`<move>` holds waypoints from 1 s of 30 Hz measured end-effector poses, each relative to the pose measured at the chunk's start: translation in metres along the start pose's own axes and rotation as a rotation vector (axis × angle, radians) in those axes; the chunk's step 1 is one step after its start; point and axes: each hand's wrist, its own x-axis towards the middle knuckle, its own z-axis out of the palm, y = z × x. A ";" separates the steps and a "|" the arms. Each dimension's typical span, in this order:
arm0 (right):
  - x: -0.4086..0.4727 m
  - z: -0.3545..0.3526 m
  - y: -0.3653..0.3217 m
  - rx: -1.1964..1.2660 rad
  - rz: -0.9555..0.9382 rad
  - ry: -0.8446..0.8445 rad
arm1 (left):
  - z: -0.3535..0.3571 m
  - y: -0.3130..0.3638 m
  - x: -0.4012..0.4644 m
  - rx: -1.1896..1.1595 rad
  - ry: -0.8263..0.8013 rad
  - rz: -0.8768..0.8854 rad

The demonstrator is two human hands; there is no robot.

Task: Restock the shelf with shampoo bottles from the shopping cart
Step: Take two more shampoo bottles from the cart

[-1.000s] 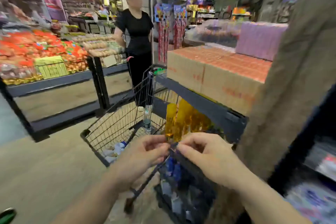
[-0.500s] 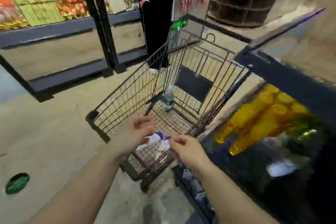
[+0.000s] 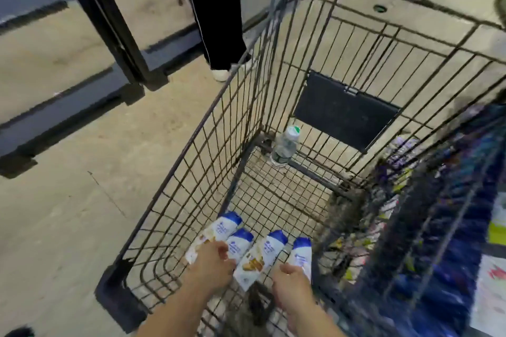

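Four shampoo bottles (image 3: pixel 261 256) lie flat at the shopping cart's (image 3: pixel 191 142) near end, blue caps pointing far. The left hand (image 3: pixel 212 265) rests curled over the second bottle; the right hand (image 3: pixel 291 280) grips the rightmost one. A water bottle (image 3: pixel 284 146) stands far back.

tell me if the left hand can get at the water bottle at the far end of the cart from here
Probably not without leaning in. The left hand is down on the shampoo bottles at the near end; the water bottle stands against the far wall. Nothing lies between them on the cart floor.
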 end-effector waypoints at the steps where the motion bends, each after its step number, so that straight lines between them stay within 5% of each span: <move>1: 0.013 0.011 0.000 0.021 0.036 0.038 | 0.008 -0.004 0.019 0.070 -0.026 0.003; 10: 0.082 0.062 0.014 0.099 0.105 0.257 | 0.059 -0.030 0.083 0.743 -0.012 0.118; 13: 0.082 0.058 0.024 0.092 0.100 0.236 | 0.063 -0.032 0.087 0.671 -0.038 0.047; 18: 0.062 0.049 0.055 0.191 0.075 0.075 | 0.053 -0.026 0.070 0.222 -0.223 -0.066; 30: -0.168 -0.057 0.015 0.268 -0.482 -0.042 | -0.043 0.069 -0.130 -0.096 -0.404 0.418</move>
